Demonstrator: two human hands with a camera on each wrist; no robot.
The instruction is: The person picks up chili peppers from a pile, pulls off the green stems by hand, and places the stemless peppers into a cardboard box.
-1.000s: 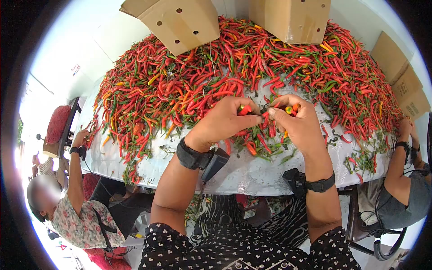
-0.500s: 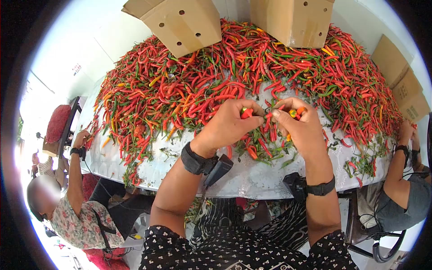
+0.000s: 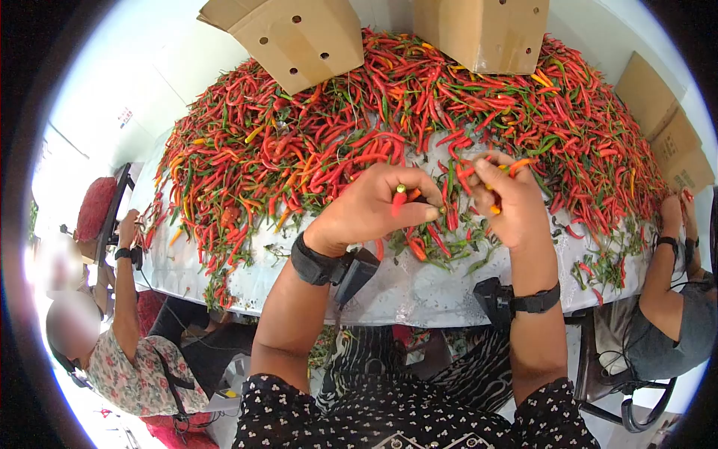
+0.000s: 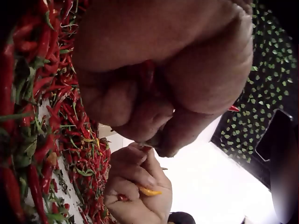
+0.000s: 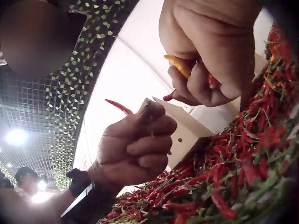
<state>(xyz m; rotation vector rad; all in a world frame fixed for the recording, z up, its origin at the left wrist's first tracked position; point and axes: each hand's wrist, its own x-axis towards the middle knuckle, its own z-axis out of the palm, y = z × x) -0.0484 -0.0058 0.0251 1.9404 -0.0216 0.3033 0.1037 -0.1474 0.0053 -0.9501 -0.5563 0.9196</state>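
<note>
My left hand (image 3: 370, 203) grips a red chili pepper (image 3: 399, 200). Its green stem end shows above the curled fingers, and in the right wrist view the pointed red tip (image 5: 117, 107) sticks out past the thumb. A short way to the right, my right hand (image 3: 516, 206) holds several chilies in its curled fingers, among them an orange one (image 3: 521, 165); a yellow-orange tip (image 5: 179, 65) pokes out in the right wrist view. Below and between both hands lie loose red chilies (image 3: 435, 241) with green stems and leaves.
A wide heap of red, orange and green chilies (image 3: 299, 142) covers much of the white-covered table (image 3: 389, 292). Two cardboard boxes (image 3: 299, 45) (image 3: 471, 37) stand at the back. One person (image 3: 142, 367) sits at the left, another (image 3: 666, 329) at the right, both with hands at the heap.
The hands' fingertips were nearly together over the loose chilies; now they are apart, the right hand having shifted right and turned. The chili in the left hand now shows its stem end upward.
</note>
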